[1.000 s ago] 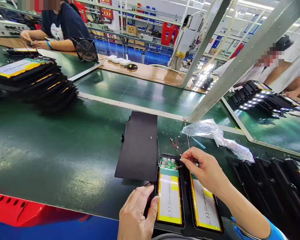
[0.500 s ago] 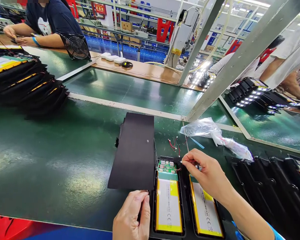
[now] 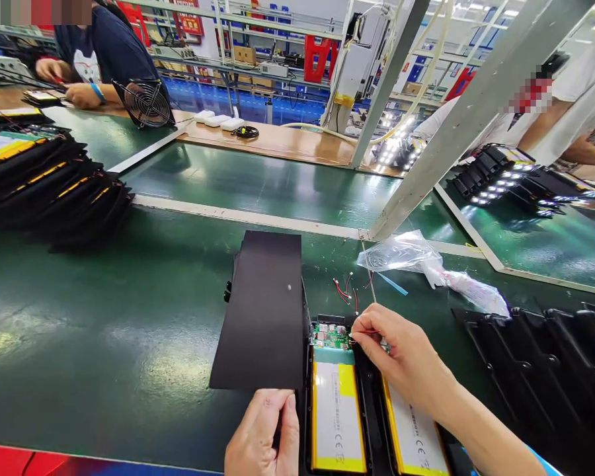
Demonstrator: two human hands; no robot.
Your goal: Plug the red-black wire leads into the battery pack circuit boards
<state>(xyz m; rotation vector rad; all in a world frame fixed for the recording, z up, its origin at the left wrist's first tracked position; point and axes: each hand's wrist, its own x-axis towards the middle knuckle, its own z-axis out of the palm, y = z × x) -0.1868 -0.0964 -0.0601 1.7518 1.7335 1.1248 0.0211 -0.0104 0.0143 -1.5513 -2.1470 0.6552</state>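
Beyond the far edge of the green table (image 3: 242, 221), a wooden bench (image 3: 277, 142) is running across the room, with a wire-guarded fan (image 3: 143, 104) sitting at its left end. Grey steel posts (image 3: 389, 79) are rising past it, a glossy blue floor (image 3: 198, 109) is stretching behind, and metal shelving (image 3: 258, 39) is standing beside red crates (image 3: 320, 56) under bright ceiling lights (image 3: 480, 10).

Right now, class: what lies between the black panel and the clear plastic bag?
Loose red wires and a thin rod lie on the green bench, in the head view.
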